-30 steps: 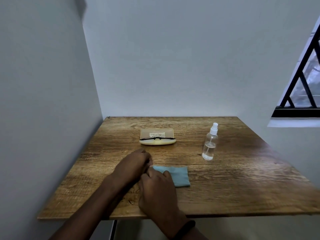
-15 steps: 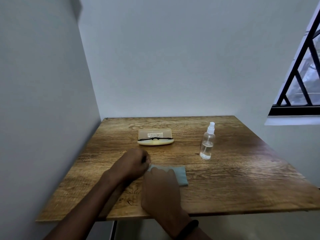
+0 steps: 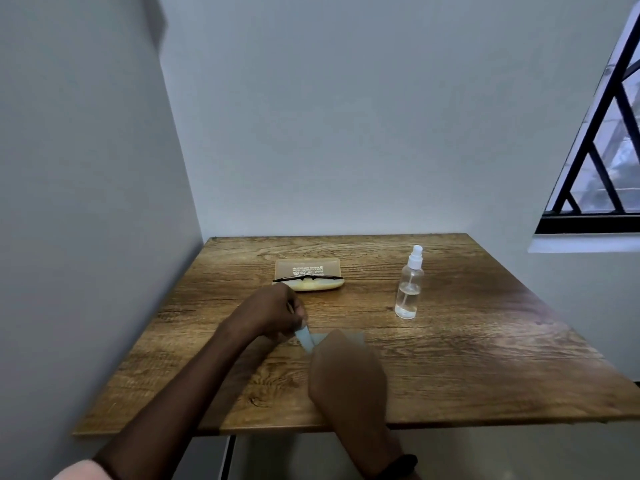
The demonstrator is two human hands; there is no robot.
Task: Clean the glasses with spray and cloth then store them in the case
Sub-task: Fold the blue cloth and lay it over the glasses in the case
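Note:
A pale blue cloth (image 3: 306, 338) lies near the front of the wooden table (image 3: 467, 358). My left hand (image 3: 273, 315) pinches its left corner and lifts it off the wood. My right hand (image 3: 346, 370) lies on top of the cloth and hides most of it. Farther back, a tan glasses case (image 3: 308, 268) stands open, with black-framed glasses (image 3: 308, 279) resting across its front half. A clear spray bottle (image 3: 409, 284) with a white nozzle stands upright to the right, apart from both hands.
Grey walls close the table in at the left and back. A barred window (image 3: 602, 161) is on the right. The table's front edge runs just under my forearms.
My left hand has closed on the cloth's left corner and raised it. My right hand has slid forward over the cloth, covering more of it.

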